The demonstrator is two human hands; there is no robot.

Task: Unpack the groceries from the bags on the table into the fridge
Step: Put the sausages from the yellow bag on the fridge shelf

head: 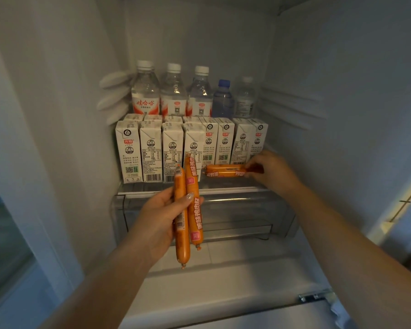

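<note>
I face the open fridge. My left hand (160, 216) grips two orange wrapped sausages (187, 210), held upright in front of the glass shelf (223, 186). My right hand (272, 172) reaches onto that shelf and holds one end of a third orange sausage (224, 171), which lies flat on the shelf in front of the milk cartons. The bags and the table are out of view.
Several white milk cartons (150, 150) stand in rows on the shelf, with several water bottles (173, 91) behind them. A clear drawer (235, 214) sits under the shelf. The fridge's white side walls close in left and right; a metal hinge (314, 296) shows at lower right.
</note>
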